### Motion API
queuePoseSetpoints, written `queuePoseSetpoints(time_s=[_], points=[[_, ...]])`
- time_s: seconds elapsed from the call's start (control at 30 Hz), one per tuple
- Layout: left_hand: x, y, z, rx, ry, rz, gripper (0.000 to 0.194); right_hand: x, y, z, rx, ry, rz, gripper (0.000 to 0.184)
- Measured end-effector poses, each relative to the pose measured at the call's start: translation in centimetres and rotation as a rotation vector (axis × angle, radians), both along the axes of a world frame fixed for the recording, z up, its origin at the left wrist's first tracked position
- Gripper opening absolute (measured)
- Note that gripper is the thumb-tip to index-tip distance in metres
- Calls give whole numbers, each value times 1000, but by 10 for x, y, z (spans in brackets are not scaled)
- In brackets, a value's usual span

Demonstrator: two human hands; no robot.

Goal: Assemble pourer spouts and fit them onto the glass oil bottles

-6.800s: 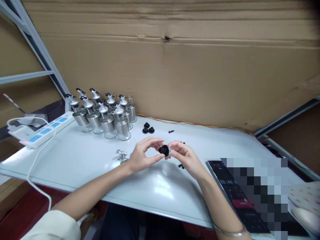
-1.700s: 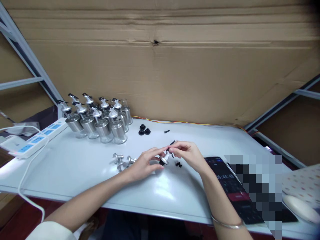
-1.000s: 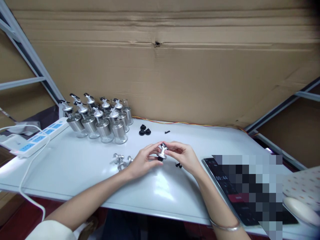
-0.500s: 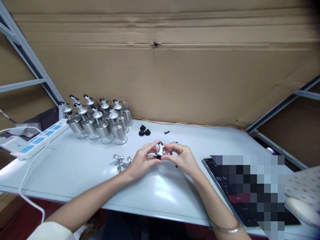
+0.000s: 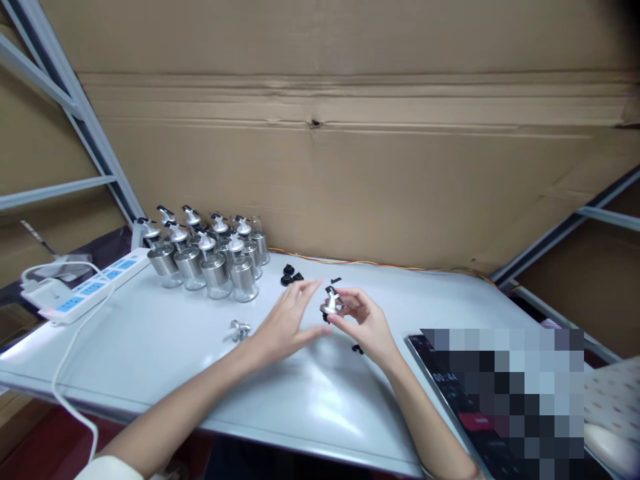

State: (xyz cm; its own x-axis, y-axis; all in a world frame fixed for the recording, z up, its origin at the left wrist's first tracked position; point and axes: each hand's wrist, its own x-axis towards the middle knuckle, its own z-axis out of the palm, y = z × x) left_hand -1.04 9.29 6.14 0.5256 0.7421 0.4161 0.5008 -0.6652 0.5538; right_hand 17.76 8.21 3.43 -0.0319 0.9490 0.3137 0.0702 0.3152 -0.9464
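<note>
My right hand (image 5: 365, 325) pinches a silver pourer spout (image 5: 331, 303) with a black flip lid and a dark stopper at its base. Just left of it, my left hand (image 5: 285, 319) is off the spout, its fingers stretched and the thumb apart. Loose silver spout parts (image 5: 241, 330) lie by the left wrist, partly hidden. Behind the left fingers sit several black stoppers (image 5: 287, 275). A small black lid piece (image 5: 336, 280) rests beyond the spout, and more small black pieces (image 5: 357, 349) lie under my right hand.
Several glass bottles with steel sleeves (image 5: 216, 275), most topped with spouts, stand at the back left. A power strip (image 5: 95, 288) with a white cable lies along the left edge. A tablet (image 5: 465, 407) with a timer is at right. Cardboard (image 5: 350, 193) walls the back.
My left hand has let go of the spout and opened beside it. The spout stays in my right hand. The view has tilted up a little.
</note>
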Motion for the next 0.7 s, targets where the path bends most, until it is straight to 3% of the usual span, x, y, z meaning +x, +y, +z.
queuePoseSetpoints(time_s=[0.13,0.2,0.27,0.33,0.47,0.7], points=[[-10,37,58,283,211,363,47,3,3,0,19,69,-57,42],[-17,68,85,297,262,476,43,3,4,0,21,96,-68,43],[-24,102,103,241,522,641,41,4,4,0,24,115,-59,45],[-29,131,111,125,709,700,37,4,4,0,29,120,-53,46],[-32,168,112,5,802,710,31,5,4,2,42,112,-62,46],[-31,178,114,3,853,671,40,7,3,5,50,131,-94,47]])
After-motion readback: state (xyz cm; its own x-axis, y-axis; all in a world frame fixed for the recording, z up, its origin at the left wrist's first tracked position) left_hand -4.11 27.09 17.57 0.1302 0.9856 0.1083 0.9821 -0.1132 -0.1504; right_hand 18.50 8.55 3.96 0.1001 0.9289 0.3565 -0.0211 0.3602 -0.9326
